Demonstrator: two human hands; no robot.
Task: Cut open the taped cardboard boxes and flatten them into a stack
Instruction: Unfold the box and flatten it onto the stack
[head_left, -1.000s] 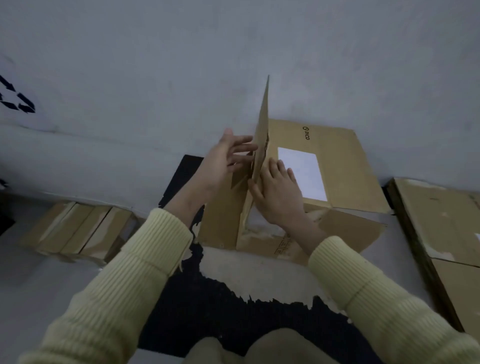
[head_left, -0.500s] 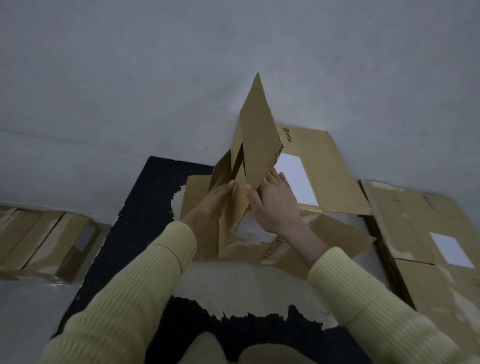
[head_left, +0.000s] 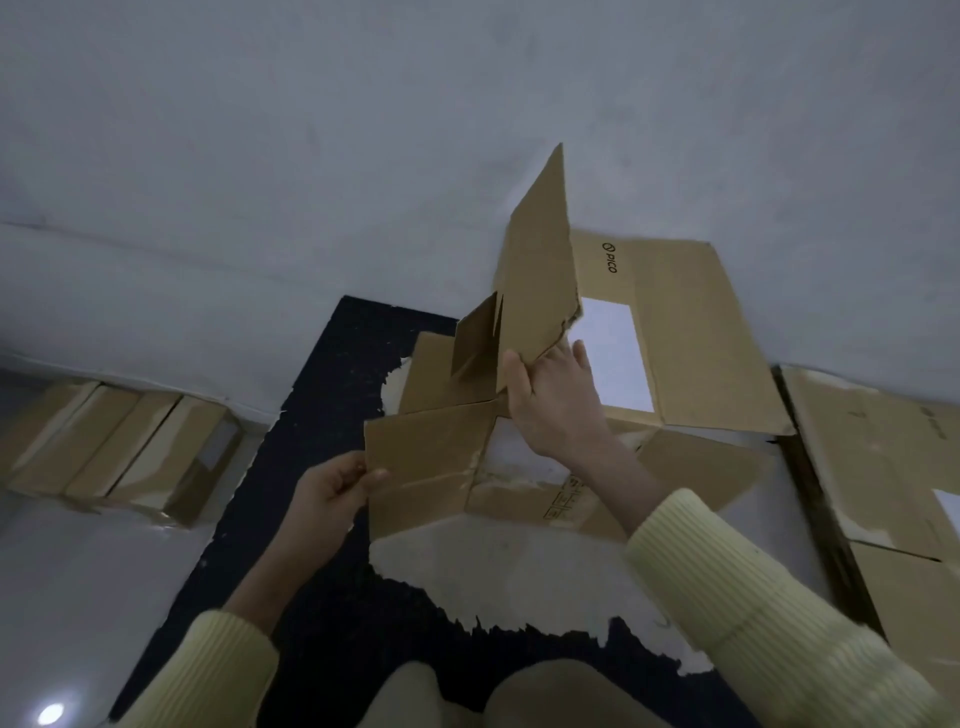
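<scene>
The cut-open cardboard box (head_left: 431, 467) is held partly unfolded over the black mat (head_left: 332, 374) on the floor, with one panel raised upright. The left hand (head_left: 332, 493) pinches the near panel's left edge between thumb and curled fingers, and the right hand (head_left: 556, 400) has its fingers clamped round the upright panel's lower edge. A flattened box (head_left: 696, 332) with a white label lies just behind, and closed boxes (head_left: 119, 452) sit in a row at the left.

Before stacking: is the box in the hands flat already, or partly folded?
Partly folded: the right hand holds one panel upright; the left hand pinches a lower flap.
</scene>
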